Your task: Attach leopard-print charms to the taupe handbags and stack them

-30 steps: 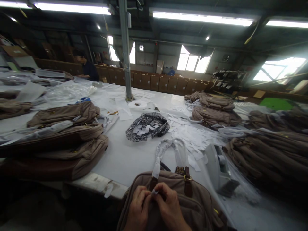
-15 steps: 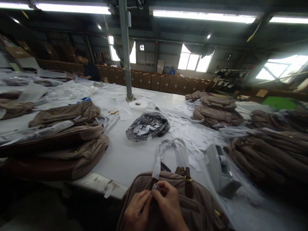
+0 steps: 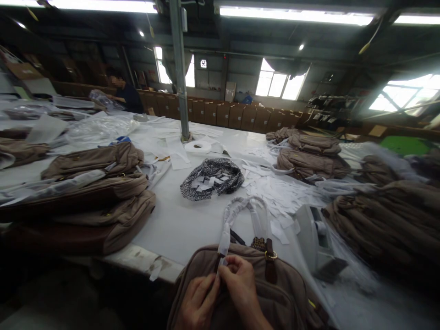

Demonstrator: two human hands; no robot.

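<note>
A brown fabric handbag (image 3: 275, 286) stands against the table edge right in front of me, its handle (image 3: 225, 238) wrapped in white paper or film. At the base of that handle, my right hand (image 3: 242, 284) pinches a small white strip (image 3: 223, 262) between thumb and fingers. My left hand (image 3: 197, 300) is closed beside it, its fingertips meeting at the strip's lower end and partly hiding it. Right of both hands a gold ring (image 3: 271, 255) joins the other handle end to a dark leather tab. A leopard-patterned piece (image 3: 258, 243) hangs behind the bag's top.
A black-and-white speckled cloth (image 3: 190, 185) holds white slips, with loose slips (image 3: 271, 188) scattered rightward. A grey tape dispenser (image 3: 314, 243) stands at right. Bags are piled at left (image 3: 130, 201) and right (image 3: 378, 215). Across the table, a person (image 3: 130, 96) handles a plastic-wrapped item.
My hands stay at the handle base, with the fingers shifting slightly around the white strip. In the background, the person has lifted a plastic-wrapped item. The view has moved slightly.
</note>
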